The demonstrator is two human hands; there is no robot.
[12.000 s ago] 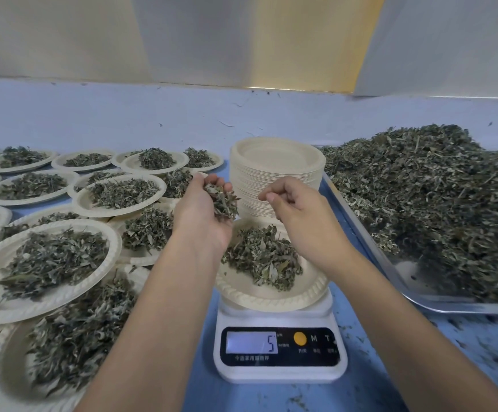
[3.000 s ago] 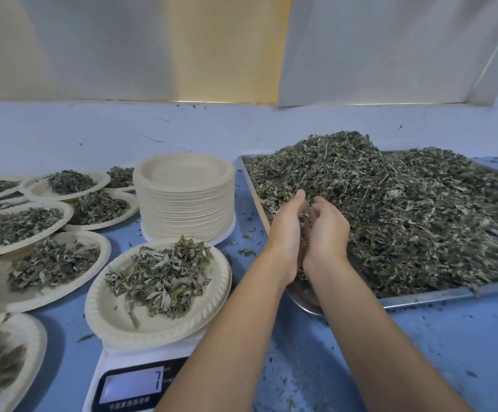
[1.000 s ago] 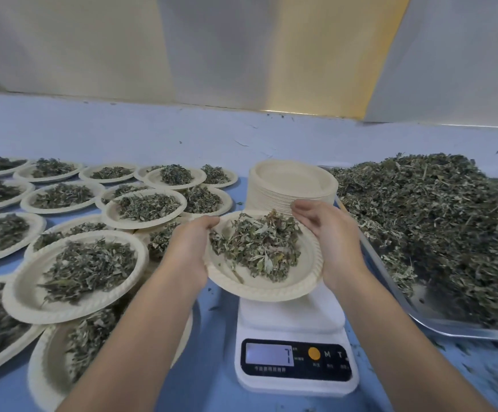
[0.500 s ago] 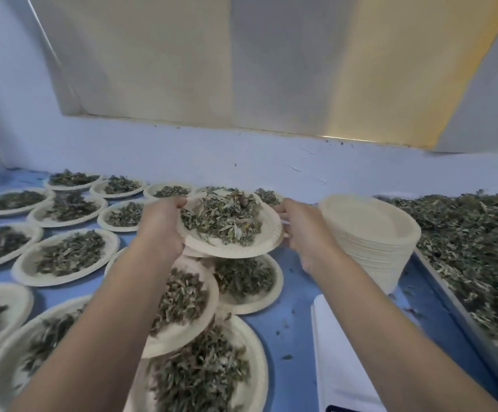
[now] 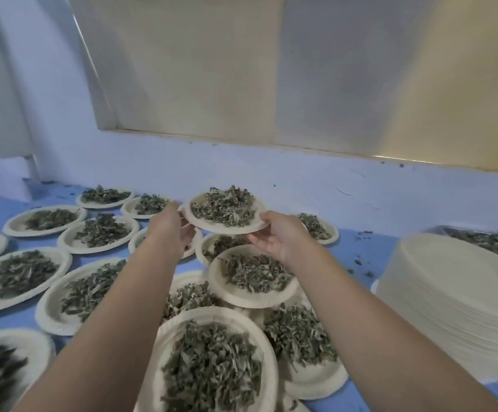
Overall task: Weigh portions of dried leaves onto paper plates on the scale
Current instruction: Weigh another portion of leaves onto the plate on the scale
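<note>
head view. my left hand (image 5: 170,226) grips left rim of paper plate (image 5: 230,230), fingers curled beneath. my right hand (image 5: 274,236) holds right rim, fingers under, thumb at edge. plate level, raised above far rows, close to back wall (image 5: 301,179), heap of dried leaves (image 5: 224,205) in its middle. below and nearer: many filled plates (image 5: 253,296) on blue table (image 5: 357,248), some overlapping. stack of empty plates (image 5: 455,298) near right. leaf tray (image 5: 485,242) far right, partly hidden behind stack.

The left hand (image 5: 169,230) and right hand (image 5: 276,237) are bare, as are both forearms (image 5: 120,304).
</note>
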